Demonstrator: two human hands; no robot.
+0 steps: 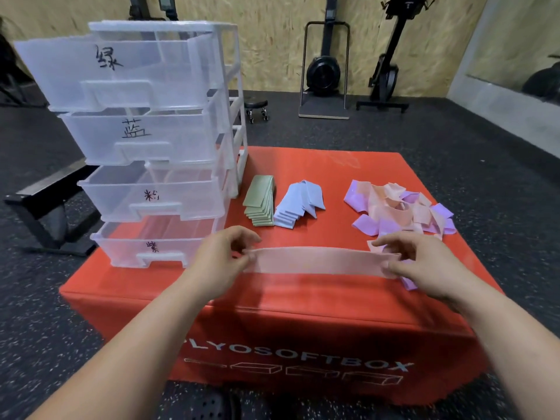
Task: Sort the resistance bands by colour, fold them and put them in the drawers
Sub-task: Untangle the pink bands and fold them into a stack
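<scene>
While your left hand (224, 262) and right hand (424, 265) pinch the pink band (318, 262), green stack (260, 200), blue stack (298, 204) beyond them are folded; mixed pile (400, 207) unsorted.

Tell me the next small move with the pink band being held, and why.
Probably bring the left hand and right hand together to fold the pink band in half: each pinches one end, it is stretched flat over the red box, and the green stack and blue stack lie folded.
</scene>
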